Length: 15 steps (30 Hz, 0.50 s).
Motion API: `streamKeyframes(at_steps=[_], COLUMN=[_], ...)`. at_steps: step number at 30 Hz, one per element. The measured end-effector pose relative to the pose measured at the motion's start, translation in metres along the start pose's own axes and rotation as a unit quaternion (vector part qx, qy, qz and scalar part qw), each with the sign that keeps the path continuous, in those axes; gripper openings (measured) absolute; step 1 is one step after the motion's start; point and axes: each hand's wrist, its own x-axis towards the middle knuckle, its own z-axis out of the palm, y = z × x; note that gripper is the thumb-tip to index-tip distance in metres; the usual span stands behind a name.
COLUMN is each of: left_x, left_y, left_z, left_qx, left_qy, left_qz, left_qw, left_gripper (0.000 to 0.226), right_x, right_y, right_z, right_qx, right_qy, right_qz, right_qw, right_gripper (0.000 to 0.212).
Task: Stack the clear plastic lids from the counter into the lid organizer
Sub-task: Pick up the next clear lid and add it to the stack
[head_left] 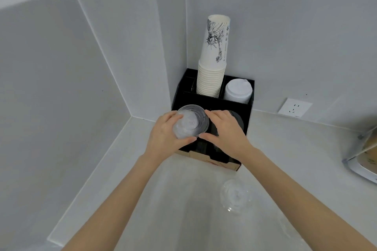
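Observation:
A stack of clear plastic lids [191, 121] is held over the front left compartment of the black lid organizer [247, 117], which stands in the counter's corner. My left hand [165, 138] grips the stack from the left and below. My right hand [226, 132] touches its right edge with thumb and fingertips, covering the front right compartment. More clear lids [235, 194] lie on the counter, in front of the organizer and to the right.
Inside the organizer's back compartments stand a tall stack of white paper cups [213, 63] and a stack of white lids [238, 90]. A wall socket [294, 107] sits low on the right wall. A white appliance [361, 161] occupies the counter's right edge.

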Motion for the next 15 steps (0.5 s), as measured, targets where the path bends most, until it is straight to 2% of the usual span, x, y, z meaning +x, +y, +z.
streamKeyframes(at_steps=[3, 6, 15], left_x=[0.014, 0.026, 0.042], left_y=[-0.011, -0.022, -0.05], left_z=[-0.002, -0.002, 0.016], left_qx=[-0.004, -0.005, 0.011], left_qy=[0.003, -0.012, -0.079], left_qz=[-0.017, -0.03, -0.064], left_qw=[1.0, 0.999, 0.995], left_gripper=[0.08, 0.07, 0.072], right_x=[0.021, 0.037, 0.063], right_y=[-0.002, 0.0, 0.013], right_z=[0.005, 0.012, 0.037], right_qx=[-0.036, -0.087, -0.165], right_qy=[-0.005, -0.044, -0.144], right_qz=[-0.031, -0.052, -0.056], right_qw=[0.999, 0.994, 0.974], right_gripper=[0.058, 0.05, 0.051])
